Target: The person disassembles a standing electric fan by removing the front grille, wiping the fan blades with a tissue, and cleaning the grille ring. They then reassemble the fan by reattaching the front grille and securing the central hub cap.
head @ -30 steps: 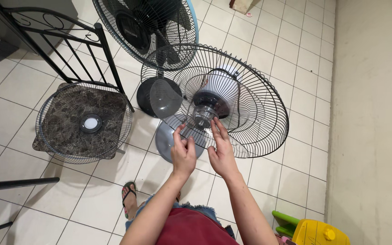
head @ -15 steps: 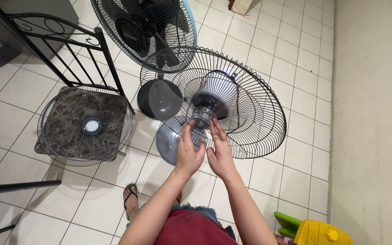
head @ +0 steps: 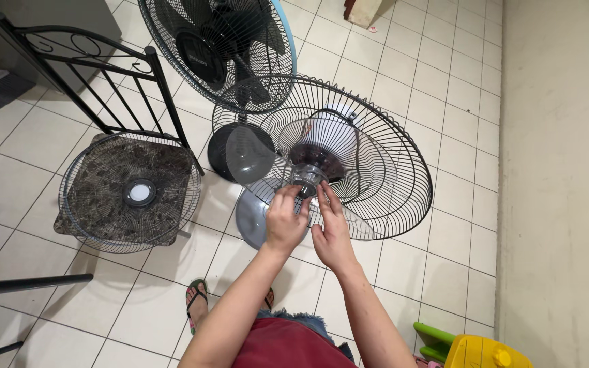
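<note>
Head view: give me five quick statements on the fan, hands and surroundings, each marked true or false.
1. Both hands are at the hub of the clear fan blade. True: left hand and right hand meet there.
2. The detached front grille lies on the floor. False: it rests on the seat of the black metal chair.
3. The rear grille is mounted on the fan. True.
4. A second fan stands behind. True.
5. The floor is carpeted. False: it is pale tile.
</note>
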